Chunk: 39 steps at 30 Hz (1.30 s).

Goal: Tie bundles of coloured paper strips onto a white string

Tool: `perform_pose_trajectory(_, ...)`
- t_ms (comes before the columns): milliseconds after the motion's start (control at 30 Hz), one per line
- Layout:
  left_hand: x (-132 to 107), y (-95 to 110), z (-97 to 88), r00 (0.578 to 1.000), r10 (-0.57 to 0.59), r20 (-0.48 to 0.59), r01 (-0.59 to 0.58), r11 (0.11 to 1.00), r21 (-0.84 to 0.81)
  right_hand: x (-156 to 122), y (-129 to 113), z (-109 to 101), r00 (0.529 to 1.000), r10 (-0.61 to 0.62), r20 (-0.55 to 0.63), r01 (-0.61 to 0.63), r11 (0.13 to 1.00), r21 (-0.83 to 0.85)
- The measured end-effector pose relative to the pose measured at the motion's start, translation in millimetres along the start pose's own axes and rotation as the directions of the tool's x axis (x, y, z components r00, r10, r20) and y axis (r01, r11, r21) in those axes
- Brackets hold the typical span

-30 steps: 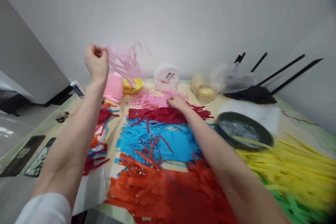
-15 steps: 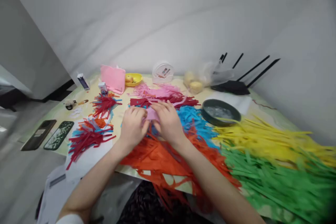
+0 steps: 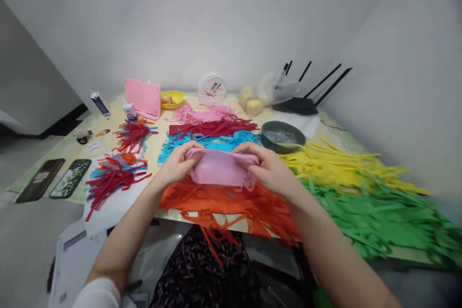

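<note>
A pink fringed sheet (image 3: 218,167) is stretched between my hands above the table. My left hand (image 3: 179,162) pinches its left end between thumb and fingers. At the other end, my right hand (image 3: 266,166) grips the right edge, where a few narrow strips dangle. Whether the sheet is paper or cloth I cannot tell. Below it lies an orange fringed sheet (image 3: 216,202), some strips hanging over the table's front edge. Behind my hands are a blue fringed sheet (image 3: 227,142), a dark red one (image 3: 212,128) and more pink strips (image 3: 205,113).
Yellow strips (image 3: 339,163) and green strips (image 3: 386,214) cover the right side, near a dark round bowl (image 3: 283,136). On the left lie multicoloured fringed bundles (image 3: 117,178) and two phones (image 3: 70,178). A router (image 3: 296,106), yellow dish (image 3: 173,99) and pink tablet case (image 3: 142,98) stand behind.
My hands have moved apart and the pink sheet between them is spread wide. Before, they were close together over a small part of it. The view has shifted slightly.
</note>
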<state>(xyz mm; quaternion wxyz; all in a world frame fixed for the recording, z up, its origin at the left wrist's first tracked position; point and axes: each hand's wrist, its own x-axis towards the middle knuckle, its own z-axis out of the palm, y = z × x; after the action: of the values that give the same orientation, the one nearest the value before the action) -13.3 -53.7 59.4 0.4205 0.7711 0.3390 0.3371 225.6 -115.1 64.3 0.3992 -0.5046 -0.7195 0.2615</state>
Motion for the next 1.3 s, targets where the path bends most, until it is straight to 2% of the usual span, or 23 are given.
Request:
perform_pose_trajectory(100, -2, -2, 0.9, 0.999, -0.027, 0.038, 0.031, 0.994, -0.106, -5, 5, -2, 0.998, 0.004, -0.064, 0.004, 0.992, 0.123)
perform_pose_trajectory(200, -4, -7, -4.8, 0.994, -0.063, 0.090, 0.076, 0.985, -0.156, -10, 7, -4, 0.998, 0.012, -0.054, -0.001, 0.978, 0.207)
perform_pose_trajectory(267, -4, -9, -13.0, 0.983, -0.053, 0.178, 0.085, 0.980, -0.179, -12, 8, -8, 0.999, -0.033, -0.030, 0.039, 0.974, 0.221)
perform_pose_trajectory(367, -3, -5, -27.2, 0.929, 0.046, 0.368, 0.035, 0.977, -0.212, -14, 7, -12, 0.988, -0.157, 0.000, 0.154, 0.972, 0.178)
perform_pose_trajectory(433, 0, 1, -32.1, 0.897, 0.076, 0.436, 0.034, 0.970, -0.240, -14, 5, -12, 0.975, -0.223, 0.001, 0.221, 0.968, 0.119)
perform_pose_trajectory(533, 8, 10, -28.4, 0.881, -0.023, 0.473, 0.119, 0.977, -0.176, -14, 3, -13, 0.958, -0.283, 0.042, 0.281, 0.958, 0.049)
perform_pose_trajectory(633, 15, 14, -19.4, 0.850, -0.134, 0.510, 0.143, 0.990, 0.021, -13, 2, -22, 0.936, -0.304, 0.180, 0.313, 0.949, -0.024)
perform_pose_trajectory(733, 19, 17, -14.4, 0.864, -0.154, 0.480, 0.070, 0.980, 0.189, -10, 3, -39, 0.904, -0.234, 0.358, 0.290, 0.950, -0.112)
perform_pose_trajectory(767, 19, 18, -13.5, 0.874, -0.150, 0.463, 0.044, 0.972, 0.233, -9, 3, -44, 0.901, -0.196, 0.386, 0.266, 0.954, -0.137)
perform_pose_trajectory(833, 20, 20, -11.9, 0.883, -0.135, 0.450, -0.010, 0.952, 0.305, -4, 3, -47, 0.919, -0.127, 0.372, 0.204, 0.963, -0.175)
perform_pose_trajectory(933, 21, 24, -9.5, 0.869, -0.098, 0.485, -0.090, 0.933, 0.349, 6, 3, -32, 0.944, -0.063, 0.323, 0.126, 0.976, -0.177)
perform_pose_trajectory(1000, 22, 25, -9.3, 0.862, -0.090, 0.498, -0.116, 0.923, 0.366, 12, 5, -16, 0.926, -0.013, 0.378, 0.086, 0.980, -0.177)
perform_pose_trajectory(1100, 23, 23, -12.4, 0.867, -0.122, 0.484, -0.084, 0.920, 0.383, 16, 6, -4, 0.905, 0.057, 0.423, 0.037, 0.977, -0.211)
perform_pose_trajectory(1300, 23, 16, -17.1, 0.847, -0.161, 0.507, -0.002, 0.952, 0.306, 16, -2, -13, 0.914, 0.096, 0.393, -0.006, 0.974, -0.225)
